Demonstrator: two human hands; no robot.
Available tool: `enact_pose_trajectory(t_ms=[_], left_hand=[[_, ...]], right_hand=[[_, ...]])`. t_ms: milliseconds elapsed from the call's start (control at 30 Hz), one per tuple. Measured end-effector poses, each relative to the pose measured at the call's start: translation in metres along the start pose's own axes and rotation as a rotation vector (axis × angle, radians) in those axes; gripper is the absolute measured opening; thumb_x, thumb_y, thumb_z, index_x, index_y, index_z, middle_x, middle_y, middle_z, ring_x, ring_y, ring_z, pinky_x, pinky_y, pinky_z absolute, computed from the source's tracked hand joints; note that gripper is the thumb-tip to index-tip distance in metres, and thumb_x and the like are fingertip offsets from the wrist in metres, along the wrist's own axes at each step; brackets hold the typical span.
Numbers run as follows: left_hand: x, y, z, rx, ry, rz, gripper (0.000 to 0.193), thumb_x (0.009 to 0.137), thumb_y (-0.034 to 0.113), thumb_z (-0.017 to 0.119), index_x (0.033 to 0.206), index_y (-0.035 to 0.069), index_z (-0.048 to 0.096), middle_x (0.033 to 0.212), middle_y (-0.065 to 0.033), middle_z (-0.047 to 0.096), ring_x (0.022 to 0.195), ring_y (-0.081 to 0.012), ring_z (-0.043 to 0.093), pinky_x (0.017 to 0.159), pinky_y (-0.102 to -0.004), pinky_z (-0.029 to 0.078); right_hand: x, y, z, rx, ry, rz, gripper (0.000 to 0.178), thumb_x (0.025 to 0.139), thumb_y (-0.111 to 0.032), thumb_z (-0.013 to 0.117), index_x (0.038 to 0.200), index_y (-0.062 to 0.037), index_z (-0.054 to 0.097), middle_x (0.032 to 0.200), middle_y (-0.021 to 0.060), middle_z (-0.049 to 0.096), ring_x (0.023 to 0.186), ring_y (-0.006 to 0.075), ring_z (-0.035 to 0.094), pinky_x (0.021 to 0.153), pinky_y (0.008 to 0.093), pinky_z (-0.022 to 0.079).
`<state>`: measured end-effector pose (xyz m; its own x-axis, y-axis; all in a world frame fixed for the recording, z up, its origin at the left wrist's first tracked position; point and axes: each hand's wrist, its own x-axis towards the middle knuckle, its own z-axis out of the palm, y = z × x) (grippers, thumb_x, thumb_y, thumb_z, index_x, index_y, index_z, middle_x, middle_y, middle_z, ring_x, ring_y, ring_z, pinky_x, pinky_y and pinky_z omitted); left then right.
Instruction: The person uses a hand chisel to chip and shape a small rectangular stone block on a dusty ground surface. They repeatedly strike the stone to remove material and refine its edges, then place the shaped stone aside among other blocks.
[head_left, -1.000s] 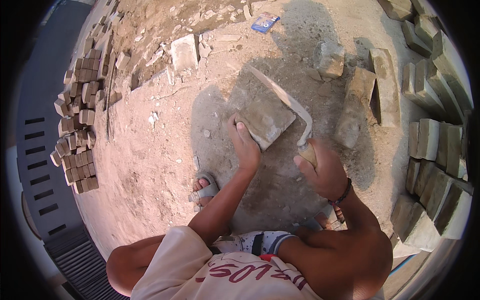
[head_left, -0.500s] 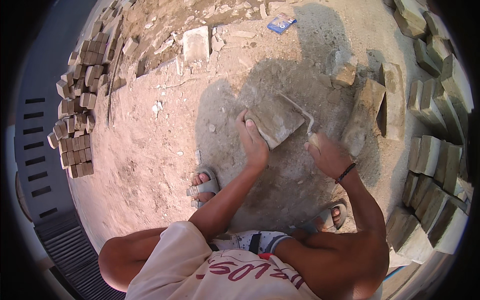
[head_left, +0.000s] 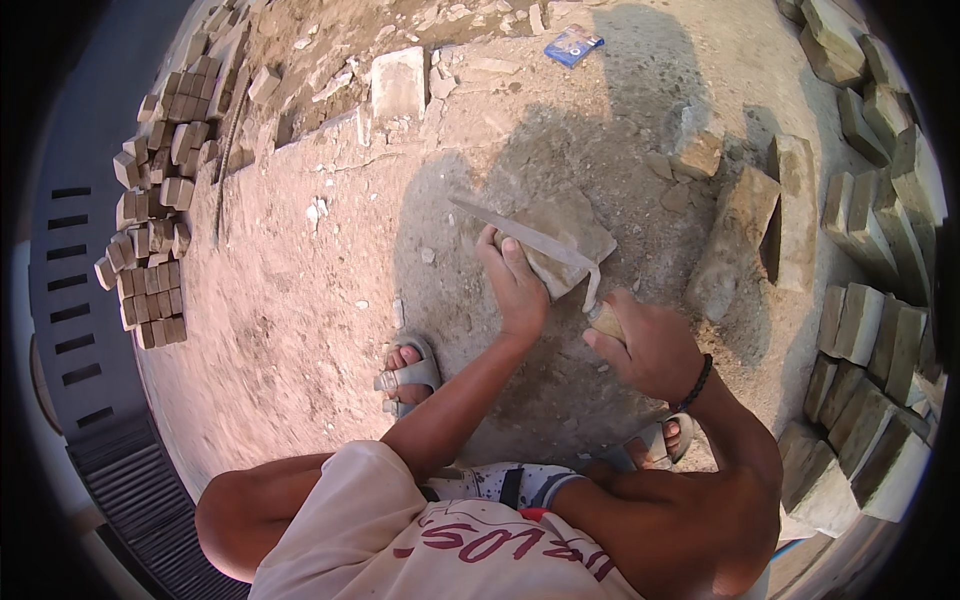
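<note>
My left hand [head_left: 517, 285] grips the near left side of a square concrete paving block [head_left: 575, 225], its thumb over the edge. The block is tilted a little off the dusty ground, and whether it rests there I cannot tell. In my right hand [head_left: 655, 345] is the wooden handle of a trowel with a bent neck and a long narrow blade [head_left: 530, 237]. The blade crosses above the block's near left part, its tip reaching past my left fingers. Part of the block is hidden behind the blade and my left hand.
Stacked concrete blocks [head_left: 860, 320] line the right side. Closer in, a long slab [head_left: 735, 235] leans by another block [head_left: 793, 210]. Small brown pavers [head_left: 155, 300] are piled at left. A blue packet [head_left: 573, 46] and a pale slab [head_left: 398, 84] lie ahead.
The trowel has swung from the block's far right side to across its near left part. My right hand has turned and come slightly nearer. My left hand keeps its hold on the block.
</note>
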<state>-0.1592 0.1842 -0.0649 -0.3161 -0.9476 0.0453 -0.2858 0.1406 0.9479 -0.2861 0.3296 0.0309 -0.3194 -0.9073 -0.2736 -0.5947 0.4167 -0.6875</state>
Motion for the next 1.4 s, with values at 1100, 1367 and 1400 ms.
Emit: enact_pose_trajectory(t_ms=[1100,1367,1400], left_hand=[[0.053,0.007,-0.027,-0.029,-0.358,-0.271,0.037,0.101,0.038,0.056,0.100,0.001,0.054,0.094,-0.0111,0.057,0.081,-0.0175,0.055,0.073,-0.0321,0.047],[0.140,0.083,0.008,0.278,-1.047,-0.598,0.073,0.091,0.050,0.068,0.137,-0.004,0.048,0.128,-0.0202,0.057,0.114,-0.0261,0.061,0.091,-0.0381,0.054],[0.150,0.079,0.008,0.361,-1.139,-0.636,0.074,0.091,0.049,0.069,0.138,-0.003,0.047,0.129,-0.0207,0.056,0.115,-0.0265,0.060,0.093,-0.0387,0.054]], right_hand=[[-0.039,0.042,0.013,0.200,0.083,0.371,0.047,0.096,-0.038,0.057,0.115,0.0047,0.052,0.086,0.0301,0.065,0.088,0.0496,0.063,0.077,0.0528,0.049],[-0.043,0.079,0.037,0.150,0.063,0.373,0.046,0.096,-0.037,0.059,0.107,0.0063,0.050,0.086,0.0306,0.064,0.087,0.0498,0.063,0.075,0.0519,0.049],[-0.043,0.068,0.025,0.191,0.069,0.384,0.046,0.096,-0.037,0.059,0.107,0.0063,0.050,0.086,0.0305,0.064,0.088,0.0497,0.063,0.075,0.0514,0.049]])
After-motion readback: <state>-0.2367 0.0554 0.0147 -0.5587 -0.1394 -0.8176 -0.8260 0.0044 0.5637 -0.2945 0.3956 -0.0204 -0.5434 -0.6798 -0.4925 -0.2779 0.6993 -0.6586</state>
